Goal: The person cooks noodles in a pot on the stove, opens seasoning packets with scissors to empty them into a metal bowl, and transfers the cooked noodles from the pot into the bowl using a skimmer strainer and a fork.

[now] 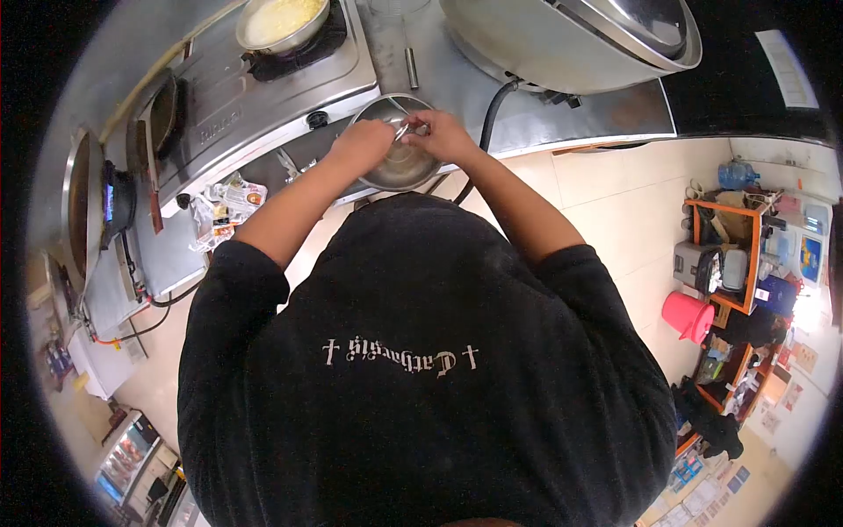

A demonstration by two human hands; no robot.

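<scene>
A round metal bowl (pixel 406 169) sits at the counter's front edge, just right of the stove. Over it, my left hand (pixel 367 144) is closed, its fingers meeting those of my right hand. My right hand (pixel 436 138) is pinched, thumb and fingertips together above the bowl's middle. Something small and shiny shows between the two hands; its kind is too small to tell. A thin metal utensil handle (pixel 397 104) leans against the bowl's far rim. The inside of the bowl is partly hidden by my hands.
A pan (pixel 283 39) with pale yellow food stands on the steel stove (pixel 237 114). A large metal pot (pixel 536 53) is at the back right, with a black hose (pixel 495 114) running below it. Plastic packets (pixel 226 209) lie left of the bowl. Orange shelves (pixel 746 250) stand right.
</scene>
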